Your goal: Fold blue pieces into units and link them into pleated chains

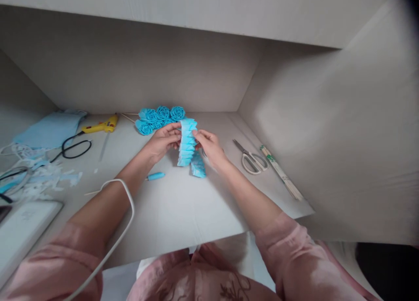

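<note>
A light-blue pleated strip (187, 146) is stretched upright between my two hands above the table. My left hand (165, 139) pinches its left edge near the top. On the other side, my right hand (210, 147) closes its thumb and fingers on the pointed folds. Below my right hand hangs or lies another blue pleated length (198, 166); I cannot tell whether it belongs to the same strip. Just behind my left hand, several blue folded roses (163, 113) lie in a cluster, some on thin sticks. A small blue-handled tool (156, 176) lies nearer me, its tip partly hidden by my left forearm.
A yellow glue gun (101, 125) with a black cord lies left, beside blue sheets (52, 128) and white-blue scraps (49, 176). Scissors (252, 162) and a bundle of sticks (283, 174) lie right. A white cable (131, 205) crosses my left arm. Walls enclose the table.
</note>
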The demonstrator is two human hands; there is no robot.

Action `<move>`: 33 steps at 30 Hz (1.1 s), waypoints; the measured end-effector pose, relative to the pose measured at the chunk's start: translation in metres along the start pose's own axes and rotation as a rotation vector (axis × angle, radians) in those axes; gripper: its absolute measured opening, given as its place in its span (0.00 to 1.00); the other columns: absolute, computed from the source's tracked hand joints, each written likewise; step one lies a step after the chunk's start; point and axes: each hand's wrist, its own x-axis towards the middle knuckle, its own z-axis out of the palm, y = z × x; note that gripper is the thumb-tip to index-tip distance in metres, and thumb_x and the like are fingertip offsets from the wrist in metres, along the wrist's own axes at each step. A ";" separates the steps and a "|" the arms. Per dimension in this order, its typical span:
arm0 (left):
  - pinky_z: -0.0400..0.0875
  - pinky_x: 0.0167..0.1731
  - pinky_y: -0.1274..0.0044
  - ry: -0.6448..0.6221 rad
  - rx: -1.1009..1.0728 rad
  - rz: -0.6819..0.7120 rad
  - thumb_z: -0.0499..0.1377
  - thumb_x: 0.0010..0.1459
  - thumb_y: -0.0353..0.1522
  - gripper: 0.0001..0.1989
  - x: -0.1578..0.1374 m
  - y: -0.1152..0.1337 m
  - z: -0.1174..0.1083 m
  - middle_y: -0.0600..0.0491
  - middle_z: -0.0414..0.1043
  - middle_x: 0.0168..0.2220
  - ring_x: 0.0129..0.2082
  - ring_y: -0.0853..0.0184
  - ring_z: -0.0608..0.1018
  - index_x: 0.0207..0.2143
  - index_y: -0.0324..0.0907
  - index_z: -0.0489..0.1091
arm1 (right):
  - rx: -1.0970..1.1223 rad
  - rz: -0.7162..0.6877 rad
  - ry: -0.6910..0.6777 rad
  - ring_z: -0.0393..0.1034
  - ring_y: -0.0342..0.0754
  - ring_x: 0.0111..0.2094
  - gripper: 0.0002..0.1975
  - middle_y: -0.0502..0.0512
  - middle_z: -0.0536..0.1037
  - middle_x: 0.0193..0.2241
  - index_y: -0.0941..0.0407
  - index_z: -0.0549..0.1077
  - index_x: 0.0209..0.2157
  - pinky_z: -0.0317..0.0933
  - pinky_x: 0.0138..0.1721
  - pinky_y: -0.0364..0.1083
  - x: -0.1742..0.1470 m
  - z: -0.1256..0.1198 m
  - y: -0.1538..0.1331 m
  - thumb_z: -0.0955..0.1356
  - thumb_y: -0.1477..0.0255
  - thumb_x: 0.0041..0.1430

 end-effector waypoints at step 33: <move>0.65 0.29 0.76 0.206 -0.021 0.189 0.66 0.45 0.32 0.31 0.007 0.005 -0.012 0.54 0.72 0.36 0.33 0.66 0.75 0.53 0.52 0.63 | 0.104 0.162 -0.235 0.71 0.43 0.30 0.21 0.49 0.78 0.29 0.54 0.75 0.43 0.63 0.31 0.42 -0.003 0.002 0.011 0.73 0.72 0.44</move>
